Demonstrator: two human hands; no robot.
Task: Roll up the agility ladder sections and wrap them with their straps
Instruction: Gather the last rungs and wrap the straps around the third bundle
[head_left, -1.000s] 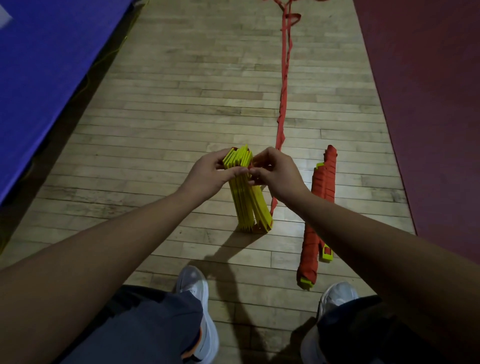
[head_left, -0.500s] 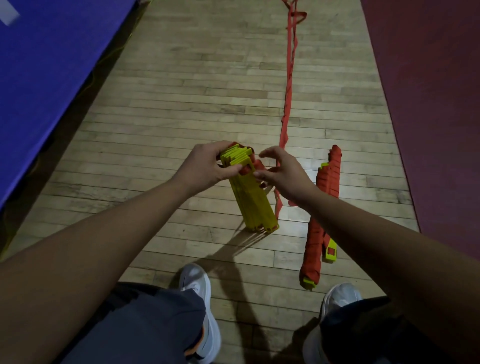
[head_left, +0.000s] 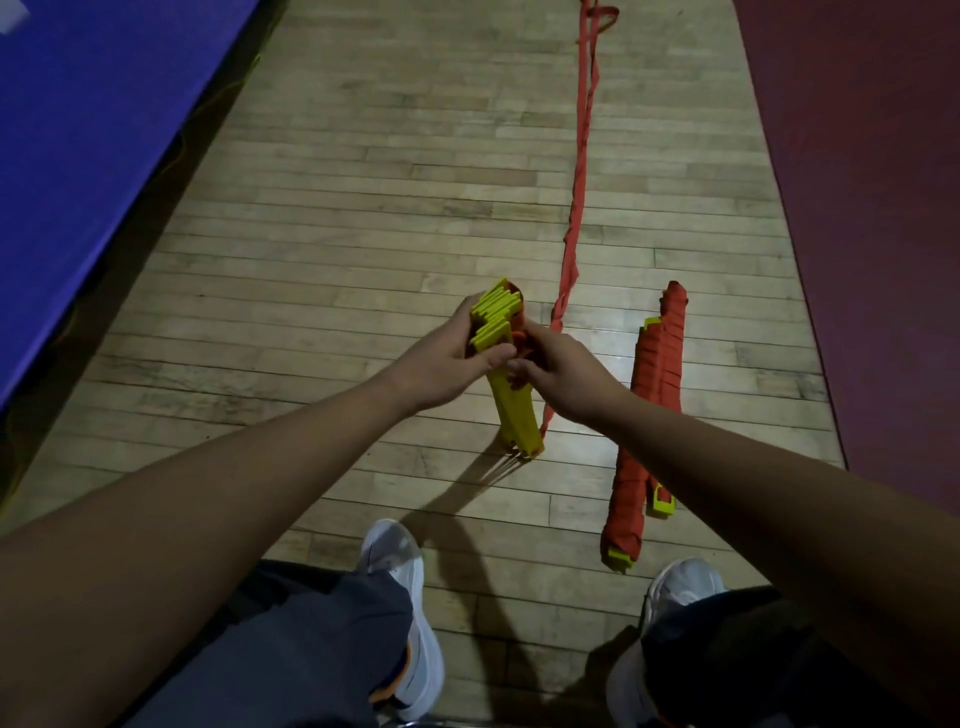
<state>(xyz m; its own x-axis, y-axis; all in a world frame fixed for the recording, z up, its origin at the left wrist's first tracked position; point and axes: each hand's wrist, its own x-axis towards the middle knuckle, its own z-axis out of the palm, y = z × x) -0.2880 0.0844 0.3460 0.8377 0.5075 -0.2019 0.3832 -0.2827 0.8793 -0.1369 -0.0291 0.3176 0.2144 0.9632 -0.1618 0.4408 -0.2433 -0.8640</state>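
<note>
A stack of yellow ladder rungs (head_left: 514, 410) stands on end on the wooden floor, tilted a little to the left at the top. My left hand (head_left: 447, 364) grips the stack near its top from the left. My right hand (head_left: 561, 374) pinches the red strap (head_left: 576, 208) against the stack's right side. That strap runs away from the stack along the floor to the far end. A second ladder section (head_left: 647, 410), wrapped in its red strap, lies on the floor to the right.
A blue mat (head_left: 88, 135) borders the floor on the left and a dark red mat (head_left: 857, 182) on the right. My two white shoes (head_left: 400, 587) stand just behind the stack. Bare wooden floor (head_left: 389, 171) stretches ahead.
The rung stack has tilted left at its top and its rungs have spread slightly. My right hand has moved down the stack's right side with the red strap.
</note>
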